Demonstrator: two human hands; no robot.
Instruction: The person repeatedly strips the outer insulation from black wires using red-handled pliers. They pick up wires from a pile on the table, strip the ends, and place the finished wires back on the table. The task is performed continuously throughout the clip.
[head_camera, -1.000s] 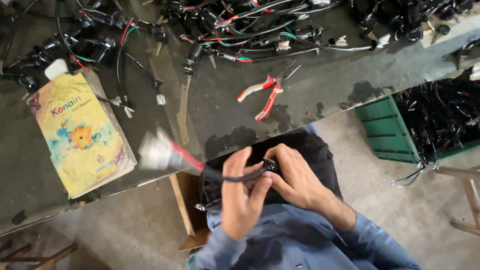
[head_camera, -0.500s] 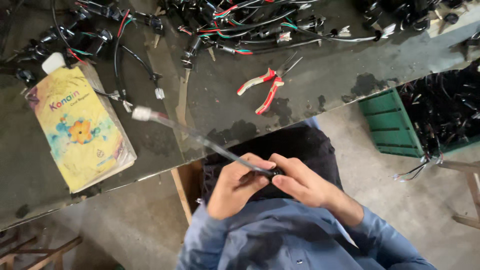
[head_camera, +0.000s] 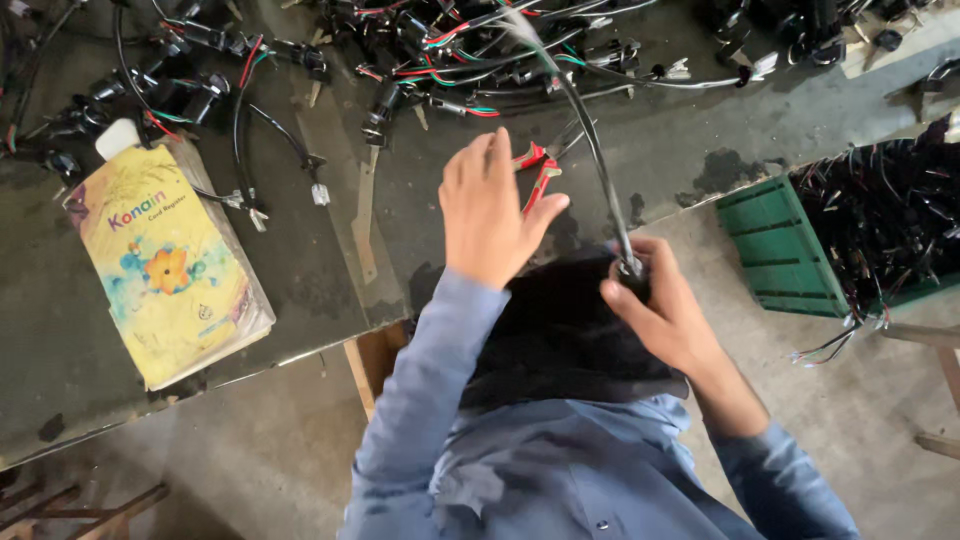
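Your left hand (head_camera: 492, 212) is stretched out over the table (head_camera: 330, 270), fingers held loosely together and curved down, thumb out to the side, right over the red pliers (head_camera: 538, 172); you can't tell whether the fingertips touch them. Your right hand (head_camera: 662, 308) sits near your lap, fingers curled and pinching the near end of a black cable (head_camera: 590, 150). From that grip the cable rises away from you and arcs up over the table edge to the wire pile (head_camera: 480, 60). The table is a dark, worn, stained slab with a scuffed front edge. The pile of black leads with red, green and white strands runs along its far side. A thick yellow book (head_camera: 165, 270) with a flower picture lies flat at the left, a white piece peeking out at its top corner, and a wooden strip (head_camera: 366, 215) lies beside it toward the middle. A dark cloth (head_camera: 560, 330) covers your lap. The floor is bare grey concrete. To your right a green crate (head_camera: 785, 250) full of more wires stands on the floor, just off the table's edge.
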